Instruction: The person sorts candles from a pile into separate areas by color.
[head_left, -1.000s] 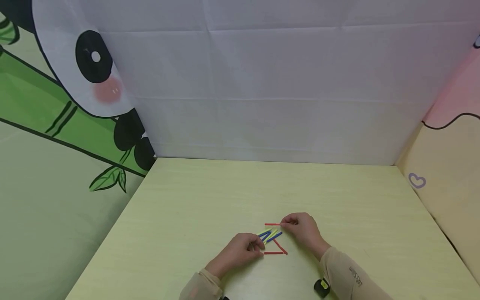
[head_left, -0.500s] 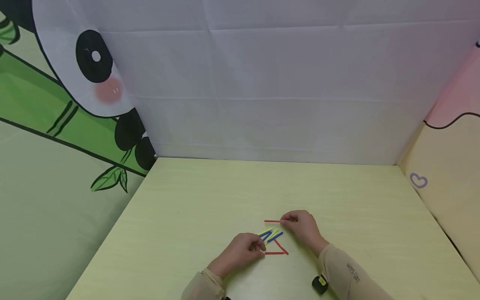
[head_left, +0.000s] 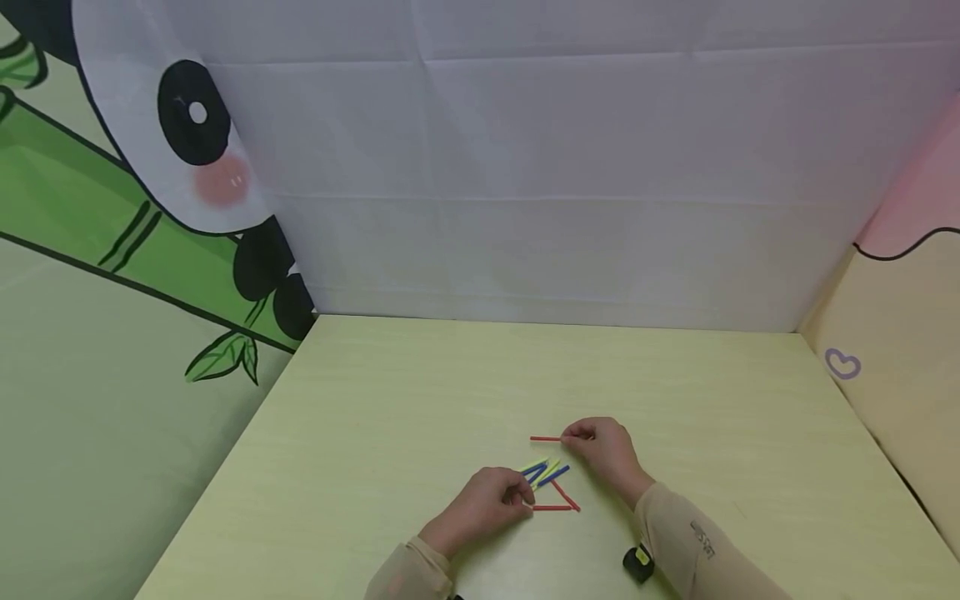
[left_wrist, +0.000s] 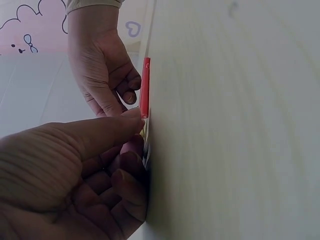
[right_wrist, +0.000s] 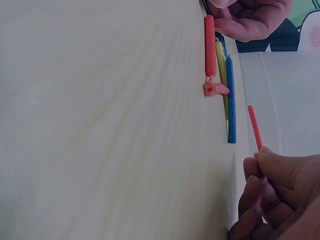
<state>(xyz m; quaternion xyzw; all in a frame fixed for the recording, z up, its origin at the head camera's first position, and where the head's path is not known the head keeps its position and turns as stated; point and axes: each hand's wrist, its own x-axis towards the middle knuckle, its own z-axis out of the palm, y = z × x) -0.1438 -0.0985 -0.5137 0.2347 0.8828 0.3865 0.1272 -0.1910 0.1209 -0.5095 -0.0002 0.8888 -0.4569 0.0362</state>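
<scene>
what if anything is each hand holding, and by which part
The right hand pinches a red stick by its right end (head view). The left hand is at the left end of another red stick; whether it grips cannot be told.

Booth-like space: table (head_left: 450,383), cartoon-printed walls (head_left: 112,192)

the left sleeve (head_left: 408,573) and the right sleeve (head_left: 686,557) are both beige, loose and softly creased, reaching to the wrists. a short line of dark lettering (head_left: 702,540), too small to read, marks the right sleeve, and a small, rounded black block (head_left: 638,565) with a yellow patch sits against that sleeve's inner edge. the left hand (head_left: 483,504) and the right hand (head_left: 606,454) are bare from the cuffs down to the fingertips.
</scene>
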